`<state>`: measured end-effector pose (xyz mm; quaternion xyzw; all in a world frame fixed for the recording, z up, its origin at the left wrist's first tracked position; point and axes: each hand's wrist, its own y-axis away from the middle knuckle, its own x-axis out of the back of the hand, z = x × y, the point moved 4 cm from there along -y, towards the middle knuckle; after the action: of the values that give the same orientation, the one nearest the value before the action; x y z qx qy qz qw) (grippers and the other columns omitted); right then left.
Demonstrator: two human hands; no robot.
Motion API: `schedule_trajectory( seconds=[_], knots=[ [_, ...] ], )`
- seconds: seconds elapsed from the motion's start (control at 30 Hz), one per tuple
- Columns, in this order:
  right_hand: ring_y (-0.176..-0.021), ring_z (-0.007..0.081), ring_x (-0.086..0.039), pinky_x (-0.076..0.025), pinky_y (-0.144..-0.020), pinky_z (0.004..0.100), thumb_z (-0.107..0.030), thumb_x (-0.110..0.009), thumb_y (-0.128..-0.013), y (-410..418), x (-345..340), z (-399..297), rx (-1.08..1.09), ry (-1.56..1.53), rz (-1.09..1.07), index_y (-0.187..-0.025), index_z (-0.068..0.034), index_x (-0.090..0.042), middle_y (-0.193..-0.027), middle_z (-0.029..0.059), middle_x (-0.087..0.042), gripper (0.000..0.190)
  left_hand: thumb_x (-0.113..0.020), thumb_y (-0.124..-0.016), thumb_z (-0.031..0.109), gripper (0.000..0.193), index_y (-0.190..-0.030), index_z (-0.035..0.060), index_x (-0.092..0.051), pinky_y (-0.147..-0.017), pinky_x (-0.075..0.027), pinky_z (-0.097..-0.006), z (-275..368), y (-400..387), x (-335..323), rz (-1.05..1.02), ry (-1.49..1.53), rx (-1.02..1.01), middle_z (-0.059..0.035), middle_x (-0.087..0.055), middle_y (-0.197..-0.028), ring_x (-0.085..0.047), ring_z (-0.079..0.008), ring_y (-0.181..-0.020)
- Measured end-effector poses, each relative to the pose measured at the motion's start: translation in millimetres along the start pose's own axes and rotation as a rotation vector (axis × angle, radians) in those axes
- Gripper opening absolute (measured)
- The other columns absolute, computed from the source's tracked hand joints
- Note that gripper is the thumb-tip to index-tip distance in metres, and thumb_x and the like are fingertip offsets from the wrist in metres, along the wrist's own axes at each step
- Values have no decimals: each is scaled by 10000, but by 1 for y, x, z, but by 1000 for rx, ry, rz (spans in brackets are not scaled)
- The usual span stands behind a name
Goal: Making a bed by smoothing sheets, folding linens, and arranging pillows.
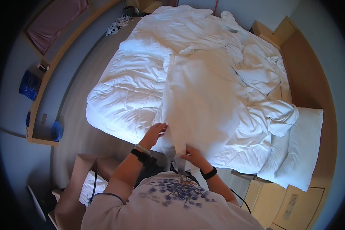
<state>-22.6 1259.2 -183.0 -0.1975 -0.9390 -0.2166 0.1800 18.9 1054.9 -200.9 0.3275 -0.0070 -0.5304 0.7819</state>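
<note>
A smooth white bed cover (202, 95) with a wide hem runs down the middle of the bed, its near end hanging at the bed's edge. My left hand (153, 134) has its fingers curled on the left edge of this cover. Lower and to the right, my right hand (195, 157) pinches the near end of the hem between thumb and fingers. Some fingertips of both hands are hidden by the cloth. To the left lies a puffy white duvet (129, 86). A rumpled white sheet (254, 89) is heaped on the right.
White pillows (302, 146) lean near the wooden headboard (307, 83). A nightstand (293, 204) with a remote control (290, 206) stands at lower right. Behind my left arm is a brown armchair (72, 189). A wooden ledge (50, 69) follows the left wall. Crumpled cloth (119, 24) lies on the floor.
</note>
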Motion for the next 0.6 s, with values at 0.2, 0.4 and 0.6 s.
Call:
schedule_trajectory(
  seconds=[0.2, 0.4, 0.6],
  knots=[
    [-717, 195, -561, -458, -624, 276, -118, -575, -727, -26, 23, -56, 60, -131, 575, -938, -27, -527, -857, 114, -553, 235, -479, -802, 252, 260, -926, 26, -510, -699, -430, -255, -11, 40, 44, -7, 10, 151, -46, -537, -890, -535, -149, -809],
    [-749, 218, -553, -451, -649, 293, -92, -567, -705, -72, -11, -62, 59, 91, 711, -909, -14, -532, -848, 127, -538, 221, -493, -785, 244, 257, -907, 20, -525, -691, -436, -248, 5, 68, 138, -24, -79, 134, -52, -543, -870, -543, -145, -781],
    [-791, 283, -512, -418, -712, 347, -108, -562, -668, -118, -41, -26, -190, 426, 924, -851, -21, -557, -846, 145, -541, 203, -476, -803, 245, 242, -897, 28, -525, -678, -437, -264, 42, 112, 291, 168, -116, 7, -58, -558, -851, -550, -158, -763]
  ],
)
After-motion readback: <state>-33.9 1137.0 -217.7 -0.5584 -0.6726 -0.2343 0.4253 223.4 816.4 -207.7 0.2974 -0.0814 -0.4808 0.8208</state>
